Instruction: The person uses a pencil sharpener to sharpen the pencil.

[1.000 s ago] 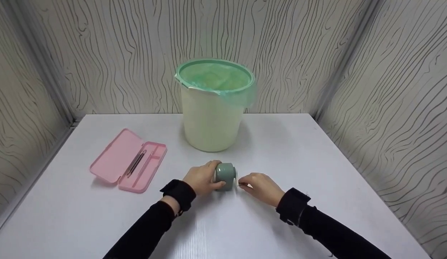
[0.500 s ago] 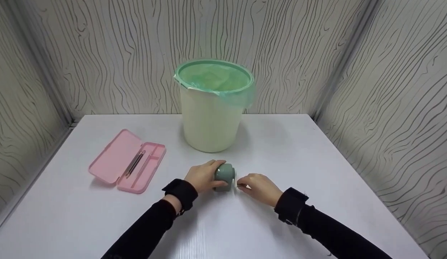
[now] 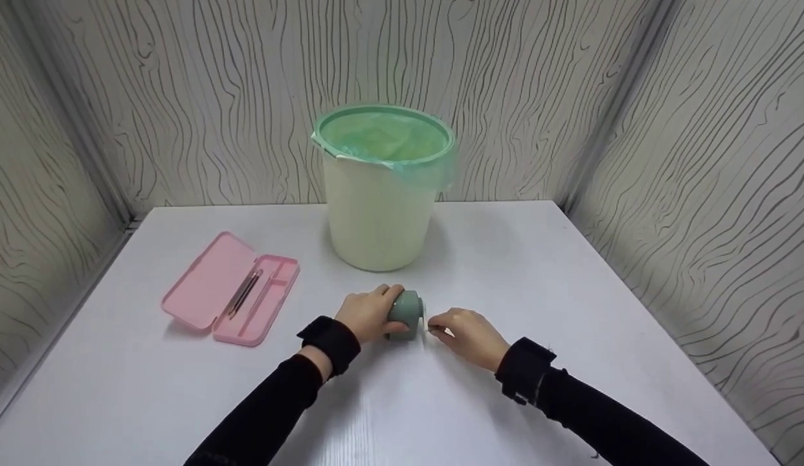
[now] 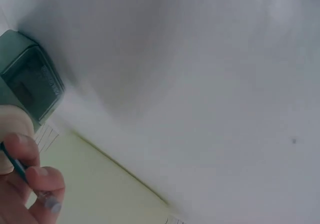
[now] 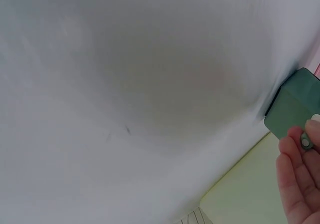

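Note:
A green crank pencil sharpener [image 3: 405,316] lies at the middle of the white table. My left hand [image 3: 366,316] grips it from the left, fingers over its top and thumb along the near side. To the right, my right hand [image 3: 470,336] pinches the end of the thin crank handle. Seen close in the left wrist view, the sharpener [image 4: 35,81] has a dark see-through drawer, and fingers [image 4: 47,178] hold the teal crank with its clear knob. In the right wrist view, fingertips pinch a small round knob [image 5: 306,142] beside the green body [image 5: 292,103]. Whether a pencil is inside cannot be seen.
Behind the sharpener stands a pale bin [image 3: 379,220] with a green rim and a thin green liner. An opened pink pencil case [image 3: 211,285] lies at the left, with a few pencils [image 3: 245,294] in it. Wood-patterned walls enclose the table's back and sides.
Both hands keep their hold. The right fingertips and crank shift slightly, and the left hand tilts a little with the sharpener. Bin and pencil case stay in place.

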A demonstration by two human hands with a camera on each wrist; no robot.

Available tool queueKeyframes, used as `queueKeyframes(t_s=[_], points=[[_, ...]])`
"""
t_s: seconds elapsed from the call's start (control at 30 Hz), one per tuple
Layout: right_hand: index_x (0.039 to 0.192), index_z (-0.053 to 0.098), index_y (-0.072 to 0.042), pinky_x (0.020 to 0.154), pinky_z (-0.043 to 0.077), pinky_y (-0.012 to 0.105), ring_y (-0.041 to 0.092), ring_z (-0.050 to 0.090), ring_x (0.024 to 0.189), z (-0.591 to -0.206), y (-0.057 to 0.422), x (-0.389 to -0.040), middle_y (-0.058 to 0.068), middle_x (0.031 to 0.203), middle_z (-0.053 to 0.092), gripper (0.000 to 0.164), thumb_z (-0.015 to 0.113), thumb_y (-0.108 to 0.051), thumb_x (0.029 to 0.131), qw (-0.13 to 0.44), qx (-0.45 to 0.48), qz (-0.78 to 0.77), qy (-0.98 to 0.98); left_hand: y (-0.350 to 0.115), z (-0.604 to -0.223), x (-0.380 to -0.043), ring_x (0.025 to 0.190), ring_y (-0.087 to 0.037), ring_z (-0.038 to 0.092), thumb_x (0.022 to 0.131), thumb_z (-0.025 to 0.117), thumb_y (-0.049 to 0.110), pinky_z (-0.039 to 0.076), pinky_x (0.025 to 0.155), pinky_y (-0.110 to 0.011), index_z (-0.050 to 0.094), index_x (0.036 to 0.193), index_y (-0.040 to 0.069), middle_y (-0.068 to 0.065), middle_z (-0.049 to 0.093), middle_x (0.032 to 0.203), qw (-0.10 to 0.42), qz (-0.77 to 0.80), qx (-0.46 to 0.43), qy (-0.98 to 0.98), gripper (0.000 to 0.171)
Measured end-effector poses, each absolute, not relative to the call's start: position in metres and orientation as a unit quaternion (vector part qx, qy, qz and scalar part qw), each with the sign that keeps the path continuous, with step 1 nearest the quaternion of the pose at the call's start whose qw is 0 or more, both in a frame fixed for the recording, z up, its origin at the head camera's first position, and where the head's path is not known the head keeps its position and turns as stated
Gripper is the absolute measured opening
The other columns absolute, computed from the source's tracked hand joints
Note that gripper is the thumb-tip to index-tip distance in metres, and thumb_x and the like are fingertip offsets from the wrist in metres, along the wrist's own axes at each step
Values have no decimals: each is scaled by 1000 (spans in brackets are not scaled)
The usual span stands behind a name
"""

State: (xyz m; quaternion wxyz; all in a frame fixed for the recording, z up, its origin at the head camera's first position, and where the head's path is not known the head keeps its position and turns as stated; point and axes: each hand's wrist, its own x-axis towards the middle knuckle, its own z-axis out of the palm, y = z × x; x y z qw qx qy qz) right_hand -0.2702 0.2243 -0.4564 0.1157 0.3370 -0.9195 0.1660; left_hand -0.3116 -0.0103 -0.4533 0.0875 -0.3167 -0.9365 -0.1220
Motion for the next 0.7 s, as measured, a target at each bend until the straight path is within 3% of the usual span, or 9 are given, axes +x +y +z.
queueKeyframes(t_s=[0.47, 0.7], points=[[104, 78, -1, 82, 61, 34, 22, 77, 90, -442, 227, -275, 8, 96, 81, 12, 71, -2, 93, 119, 352, 230, -900, -11, -456, -315, 91, -27, 74, 90, 71, 54, 61, 74, -43, 50, 138, 12, -12, 68, 119, 79, -99, -315, -940, 68], [105, 79, -4, 84, 60, 39, 25, 76, 95, -429, 226, -280, 8, 101, 81, 13, 70, -6, 95, 130, 308, 248, -909, -11, -459, -314, 90, -26, 74, 91, 71, 53, 61, 74, -42, 49, 138, 12, -12, 67, 119, 85, -109, -336, -932, 66]])
